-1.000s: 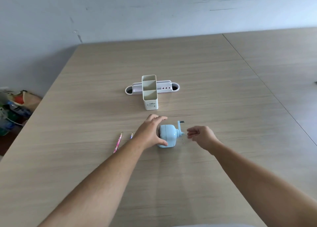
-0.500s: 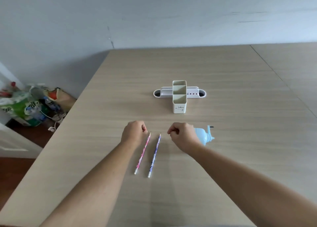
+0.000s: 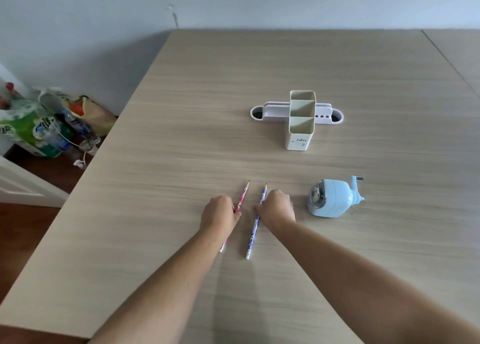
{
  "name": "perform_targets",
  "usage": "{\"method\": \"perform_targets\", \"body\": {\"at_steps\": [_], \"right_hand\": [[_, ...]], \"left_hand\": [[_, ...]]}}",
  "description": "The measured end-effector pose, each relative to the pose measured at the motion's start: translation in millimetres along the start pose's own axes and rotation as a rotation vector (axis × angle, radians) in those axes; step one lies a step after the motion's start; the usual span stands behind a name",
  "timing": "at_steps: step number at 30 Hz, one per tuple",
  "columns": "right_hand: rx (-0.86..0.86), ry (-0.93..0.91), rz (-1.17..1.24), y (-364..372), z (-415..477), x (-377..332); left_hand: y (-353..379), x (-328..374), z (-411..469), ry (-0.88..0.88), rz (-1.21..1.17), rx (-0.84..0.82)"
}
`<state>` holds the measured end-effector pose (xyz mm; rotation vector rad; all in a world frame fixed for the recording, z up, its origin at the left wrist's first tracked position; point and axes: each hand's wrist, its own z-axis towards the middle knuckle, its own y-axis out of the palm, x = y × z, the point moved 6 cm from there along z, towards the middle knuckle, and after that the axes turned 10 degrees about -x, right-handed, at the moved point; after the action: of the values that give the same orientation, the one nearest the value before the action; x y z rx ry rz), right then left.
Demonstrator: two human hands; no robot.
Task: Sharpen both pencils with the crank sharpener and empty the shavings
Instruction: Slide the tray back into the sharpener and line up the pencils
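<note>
Two pencils lie side by side on the wooden table [image 3: 168, 146], tips pointing away from me. My left hand [image 3: 220, 214] is curled over the middle of the pink pencil [image 3: 244, 191], fingers pinched on it. My right hand [image 3: 277, 208] is curled with its fingertips on the blue pencil [image 3: 253, 234]. Both pencils still rest on the table. The light blue crank sharpener [image 3: 332, 198] lies to the right of my right hand, untouched, its crank handle pointing right.
A white pen holder [image 3: 301, 120] with upright compartments and a flat tray stands farther back on the table. Left of the table's edge, bags and plastic bottles [image 3: 39, 125] sit on the floor by the wall.
Both hands left the sharpener and moved left to the pencils. My view swung left, so the sharpener now lies to the right. The hands have slid down the pencils and closed on them.
</note>
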<state>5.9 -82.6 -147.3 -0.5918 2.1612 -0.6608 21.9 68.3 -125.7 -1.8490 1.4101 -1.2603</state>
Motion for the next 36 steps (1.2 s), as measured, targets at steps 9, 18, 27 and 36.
{"method": "perform_targets", "body": {"at_steps": [9,18,27,36], "right_hand": [[0.005,-0.061,0.078,-44,-5,-27],[0.482,-0.324,0.367,-238,-12,-66],[0.553,-0.33,0.503,-271,43,-41],[0.331,-0.263,0.439,-219,90,-17]], "left_hand": [[-30,5,0,-0.01,-0.147,0.012],[-135,131,35,0.229,-0.334,0.239],[-149,201,92,0.315,-0.52,0.39],[-88,190,130,0.243,-0.489,0.275]]}}
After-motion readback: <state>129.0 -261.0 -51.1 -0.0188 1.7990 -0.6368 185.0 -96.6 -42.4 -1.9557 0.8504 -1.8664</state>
